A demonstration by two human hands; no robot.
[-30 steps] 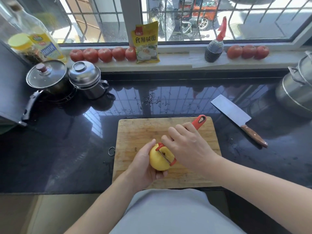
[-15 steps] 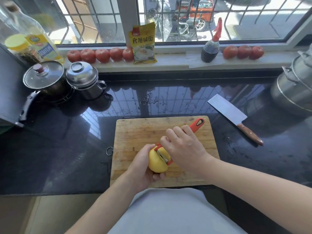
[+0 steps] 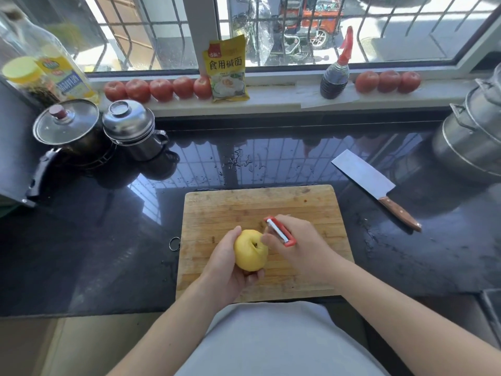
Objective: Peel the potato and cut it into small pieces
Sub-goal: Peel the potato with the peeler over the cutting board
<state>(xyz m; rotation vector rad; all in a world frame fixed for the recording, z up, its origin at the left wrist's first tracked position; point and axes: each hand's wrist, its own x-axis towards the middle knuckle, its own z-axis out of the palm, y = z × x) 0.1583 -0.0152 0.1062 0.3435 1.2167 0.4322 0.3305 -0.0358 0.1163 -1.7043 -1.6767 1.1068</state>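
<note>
Fingers of the left hand point(image 3: 227, 263) curl around the yellow potato point(image 3: 250, 250), holding it over the cutting board point(image 3: 217, 210) at lower centre. The right hand point(image 3: 301, 244) grips a red peeler point(image 3: 279, 230), thumb touching the potato. A cleaver point(image 3: 363, 176) lies on the counter point(image 3: 108, 240), right of the board.

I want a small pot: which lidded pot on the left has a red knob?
The glass-lidded pot farthest left; the steel pot beside it has none.
</note>
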